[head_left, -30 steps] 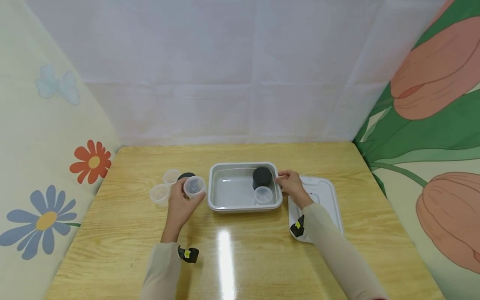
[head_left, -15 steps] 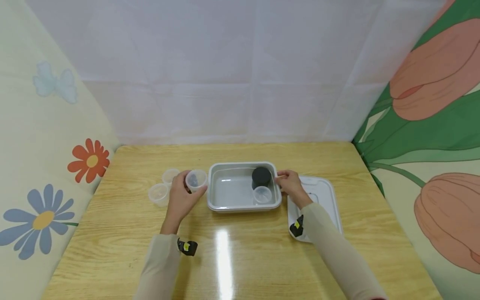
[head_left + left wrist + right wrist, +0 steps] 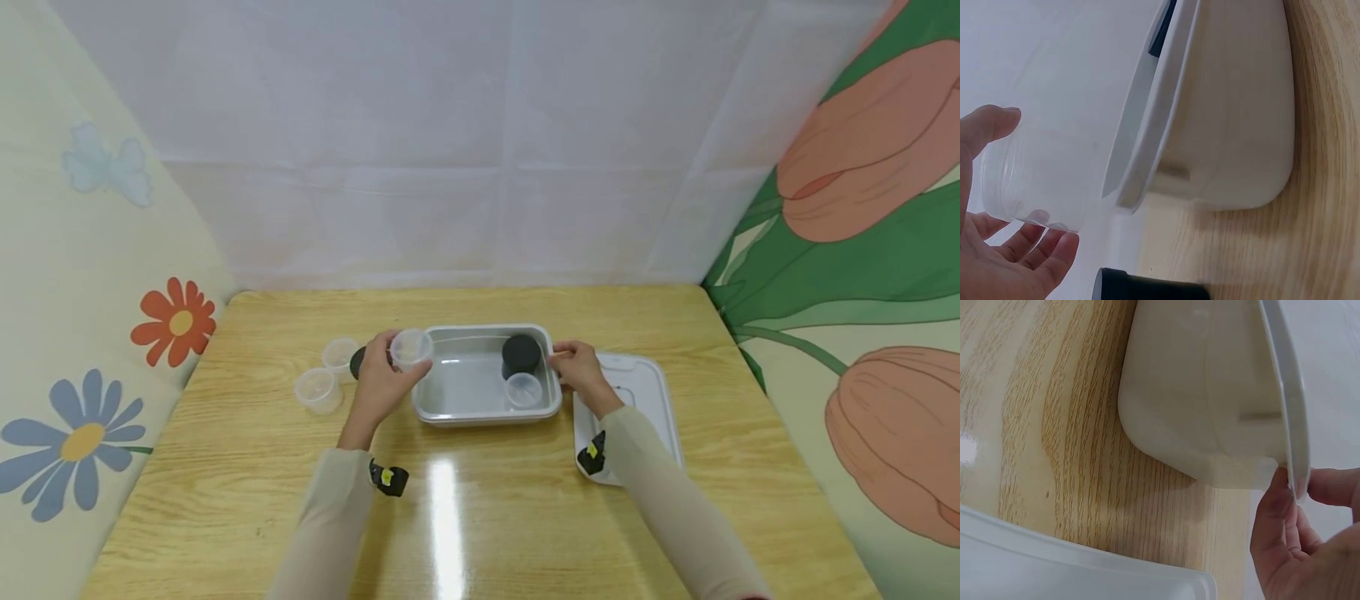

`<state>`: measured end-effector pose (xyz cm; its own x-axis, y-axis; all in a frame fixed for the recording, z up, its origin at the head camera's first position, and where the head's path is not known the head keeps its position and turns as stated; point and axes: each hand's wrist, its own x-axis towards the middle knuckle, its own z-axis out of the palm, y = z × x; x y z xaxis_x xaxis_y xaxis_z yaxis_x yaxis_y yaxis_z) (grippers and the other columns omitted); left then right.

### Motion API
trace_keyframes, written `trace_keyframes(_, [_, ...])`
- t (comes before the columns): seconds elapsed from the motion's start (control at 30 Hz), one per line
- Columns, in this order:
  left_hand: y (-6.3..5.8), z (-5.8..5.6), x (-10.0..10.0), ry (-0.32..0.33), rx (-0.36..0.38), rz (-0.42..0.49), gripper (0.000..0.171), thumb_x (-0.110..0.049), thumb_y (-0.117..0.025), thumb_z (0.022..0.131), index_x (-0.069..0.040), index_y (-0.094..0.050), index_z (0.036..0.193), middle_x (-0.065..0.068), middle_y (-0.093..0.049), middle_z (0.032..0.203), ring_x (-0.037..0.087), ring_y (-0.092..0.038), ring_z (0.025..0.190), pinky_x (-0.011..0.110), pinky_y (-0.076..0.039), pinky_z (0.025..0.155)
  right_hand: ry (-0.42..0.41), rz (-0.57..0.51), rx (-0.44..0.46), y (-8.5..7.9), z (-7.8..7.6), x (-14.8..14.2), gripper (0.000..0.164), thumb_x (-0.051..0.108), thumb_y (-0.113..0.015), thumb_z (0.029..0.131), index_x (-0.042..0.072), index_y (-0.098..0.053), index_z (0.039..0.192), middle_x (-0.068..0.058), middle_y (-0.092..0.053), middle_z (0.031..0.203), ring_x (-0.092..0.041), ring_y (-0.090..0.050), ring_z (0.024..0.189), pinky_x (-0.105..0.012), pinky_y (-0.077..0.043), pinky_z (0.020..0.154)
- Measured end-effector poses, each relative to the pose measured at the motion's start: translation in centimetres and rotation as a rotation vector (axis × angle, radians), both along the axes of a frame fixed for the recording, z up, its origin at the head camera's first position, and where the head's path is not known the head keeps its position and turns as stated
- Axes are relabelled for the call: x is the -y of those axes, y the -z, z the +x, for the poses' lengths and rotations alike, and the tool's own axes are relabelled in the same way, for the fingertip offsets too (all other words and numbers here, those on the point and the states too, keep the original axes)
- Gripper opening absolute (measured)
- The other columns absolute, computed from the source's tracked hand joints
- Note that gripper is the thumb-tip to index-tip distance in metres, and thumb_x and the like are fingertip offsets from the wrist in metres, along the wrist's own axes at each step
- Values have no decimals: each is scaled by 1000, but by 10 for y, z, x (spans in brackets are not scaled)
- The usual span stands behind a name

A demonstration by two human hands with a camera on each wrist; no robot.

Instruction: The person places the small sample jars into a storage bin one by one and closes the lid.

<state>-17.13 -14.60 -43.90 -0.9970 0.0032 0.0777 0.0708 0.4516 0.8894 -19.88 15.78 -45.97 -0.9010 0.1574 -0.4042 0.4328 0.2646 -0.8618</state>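
Note:
My left hand (image 3: 382, 379) grips a clear plastic cup (image 3: 412, 347), raised at the left rim of a white rectangular container (image 3: 453, 414). In the left wrist view thumb and fingers hold the sides of this cup (image 3: 1054, 181). My right hand (image 3: 579, 368) pinches the container's right rim, thumb on one side and fingers on the other, plain in the right wrist view on the rim (image 3: 1294, 412). Inside the container, at its right end, a black-lidded jar (image 3: 521, 354) stands behind another clear cup (image 3: 523, 389).
Two clear cups, one nearer (image 3: 318, 390) and one farther (image 3: 341, 354), stand left of my left hand. A black jar (image 3: 358, 362) is beside them, partly hidden by the hand. A white lid (image 3: 637, 392) lies on the wooden table (image 3: 225, 467) under my right forearm.
My left hand has carried the clear cup rightward and slightly away from me, from beside the black jar to the container's left rim. The right hand stays on the rim.

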Motion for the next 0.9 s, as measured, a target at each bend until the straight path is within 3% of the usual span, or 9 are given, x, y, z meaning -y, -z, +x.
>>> trace_keyframes(0.17, [4,-6,-9,24,7,-10,67,-20,-75,80,1,-41,134,19,-48,122,30,-50,107,42,-45,87,-9,-20,-32,2,-1,0,31,4,-59,88,-2,-55,118,-14,-62,97,-15,-60,71,-31,-55,59])
trace_keyframes(0.47, [5,-18,-26,72,25,-47,66,-22,-76,79,0,-43,133,21,-50,123,33,-51,106,47,-46,85,10,-3,7,2,-1,1,35,6,-59,90,0,-54,124,-11,-60,103,-11,-57,73,-23,-52,57])
trace_keyframes(0.9, [10,-32,-47,130,43,-85,65,-23,-75,79,0,-43,131,20,-51,121,34,-52,104,48,-47,86,20,-17,14,1,-2,0,35,6,-59,89,2,-54,124,-11,-58,101,-14,-57,74,-29,-55,63])
